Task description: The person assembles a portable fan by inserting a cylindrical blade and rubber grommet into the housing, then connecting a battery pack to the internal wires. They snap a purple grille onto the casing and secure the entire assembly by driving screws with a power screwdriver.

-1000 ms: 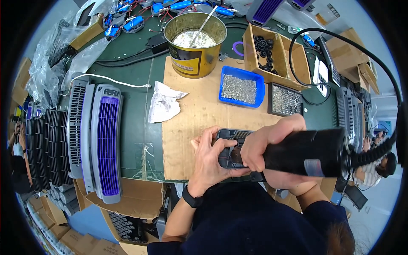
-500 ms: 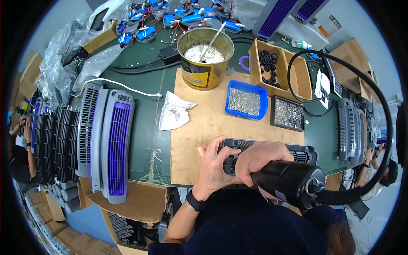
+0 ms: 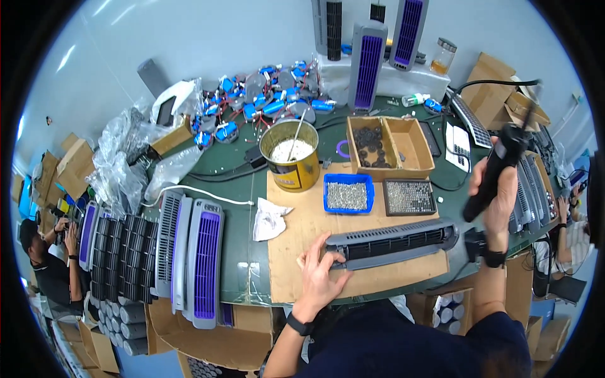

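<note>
At the far left of the frame a co-worker (image 3: 47,264) bends over other work, apart from the person wearing the camera. Stacked grey-and-purple grille housings (image 3: 189,258) lie on the left part of the green surface (image 3: 242,252), with clear plastic bags (image 3: 123,170) above them. Left of centre a crumpled white cloth (image 3: 270,218) rests at the edge of a cardboard sheet (image 3: 302,239); above it stands a yellow tin (image 3: 291,154) of white paste with a stick in it. The left hand (image 3: 318,277), fingers spread and pressed flat, steadies the near left end of a long dark-grey grille bar (image 3: 391,242), which lies lengthwise across the cardboard sheet just below centre. Above the bar sit a blue tray of small screws (image 3: 348,194) and a black tray of small parts (image 3: 409,196), with a two-compartment cardboard box (image 3: 389,146) behind them. At the right, the right hand (image 3: 498,189) is wrapped tightly around a black corded power screwdriver (image 3: 495,173), lifted clear of the bar and tilted, its tip pointing down toward the bar's right end. Whether any screws are seated in the bar cannot be told; with the tool raised off the piece, fastening appears paused or between screws, and the bar is not yet set among the finished housings at left.
</note>
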Demonstrator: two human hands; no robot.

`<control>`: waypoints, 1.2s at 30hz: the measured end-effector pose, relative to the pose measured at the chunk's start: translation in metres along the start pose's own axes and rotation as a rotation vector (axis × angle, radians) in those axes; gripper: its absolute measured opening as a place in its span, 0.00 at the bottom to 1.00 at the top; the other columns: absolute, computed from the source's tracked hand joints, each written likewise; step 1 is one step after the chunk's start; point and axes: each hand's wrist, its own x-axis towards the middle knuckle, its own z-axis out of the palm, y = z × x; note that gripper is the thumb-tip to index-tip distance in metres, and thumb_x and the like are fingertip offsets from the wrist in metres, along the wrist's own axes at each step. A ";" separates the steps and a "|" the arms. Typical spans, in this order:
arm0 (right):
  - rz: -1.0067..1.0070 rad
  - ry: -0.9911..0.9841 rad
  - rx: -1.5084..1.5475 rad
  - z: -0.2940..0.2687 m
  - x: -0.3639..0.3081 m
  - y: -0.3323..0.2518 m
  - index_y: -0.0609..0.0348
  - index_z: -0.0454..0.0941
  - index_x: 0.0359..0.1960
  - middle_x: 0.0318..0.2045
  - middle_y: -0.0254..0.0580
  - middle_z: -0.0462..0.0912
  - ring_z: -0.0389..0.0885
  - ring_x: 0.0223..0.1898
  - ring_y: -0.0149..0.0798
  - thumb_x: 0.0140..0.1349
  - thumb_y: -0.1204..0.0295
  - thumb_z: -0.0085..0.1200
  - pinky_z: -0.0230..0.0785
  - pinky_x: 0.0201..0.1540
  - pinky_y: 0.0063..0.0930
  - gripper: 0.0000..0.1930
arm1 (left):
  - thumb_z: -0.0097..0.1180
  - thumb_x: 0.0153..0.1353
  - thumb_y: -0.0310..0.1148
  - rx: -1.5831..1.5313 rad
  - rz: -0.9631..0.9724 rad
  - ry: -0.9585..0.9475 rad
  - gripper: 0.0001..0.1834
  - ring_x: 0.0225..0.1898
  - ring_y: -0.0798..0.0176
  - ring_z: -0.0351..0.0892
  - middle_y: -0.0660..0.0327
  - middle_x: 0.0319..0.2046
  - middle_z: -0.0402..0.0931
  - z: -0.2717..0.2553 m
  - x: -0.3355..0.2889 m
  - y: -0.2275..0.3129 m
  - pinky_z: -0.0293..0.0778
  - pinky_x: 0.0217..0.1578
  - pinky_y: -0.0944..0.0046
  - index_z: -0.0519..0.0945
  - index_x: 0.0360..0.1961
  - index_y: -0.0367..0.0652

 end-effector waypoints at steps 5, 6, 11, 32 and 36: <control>0.145 -0.258 -0.791 -0.104 0.011 0.055 0.62 0.66 0.57 0.33 0.41 0.78 0.75 0.29 0.34 0.65 0.68 0.58 0.71 0.34 0.30 0.23 | 0.77 0.38 0.33 -0.021 0.003 -0.036 0.26 0.64 0.44 0.65 0.44 0.64 0.64 -0.050 0.003 0.017 0.58 0.60 0.49 0.80 0.41 0.46; 0.162 -0.306 -0.875 -0.119 0.004 0.070 0.63 0.64 0.58 0.34 0.51 0.80 0.79 0.32 0.46 0.61 0.68 0.61 0.73 0.40 0.37 0.27 | 0.77 0.39 0.34 0.105 -0.008 -0.025 0.26 0.64 0.44 0.65 0.45 0.63 0.65 -0.066 0.006 0.022 0.59 0.60 0.49 0.80 0.42 0.46; 0.321 -0.455 -1.138 -0.154 -0.030 0.130 0.59 0.64 0.56 0.37 0.65 0.81 0.79 0.41 0.66 0.56 0.70 0.63 0.70 0.45 0.52 0.28 | 0.72 0.44 0.31 0.194 0.046 0.215 0.20 0.54 0.45 0.72 0.48 0.55 0.72 -0.172 0.042 0.076 0.64 0.57 0.52 0.80 0.39 0.43; -0.022 -0.287 -0.832 -0.015 -0.090 0.061 0.61 0.76 0.35 0.37 0.48 0.75 0.71 0.41 0.52 0.44 0.75 0.62 0.62 0.45 0.42 0.14 | 0.65 0.55 0.45 0.637 -0.384 0.132 0.41 0.61 0.44 0.70 0.45 0.61 0.68 -0.146 0.313 -0.272 0.68 0.59 0.50 0.65 0.66 0.41; -0.018 -0.290 -0.864 -0.010 -0.082 0.063 0.61 0.76 0.34 0.36 0.48 0.75 0.72 0.40 0.54 0.46 0.69 0.61 0.62 0.46 0.44 0.14 | 0.67 0.52 0.50 0.729 -0.563 -0.019 0.45 0.59 0.40 0.70 0.43 0.59 0.68 -0.134 0.318 -0.288 0.68 0.56 0.43 0.63 0.69 0.49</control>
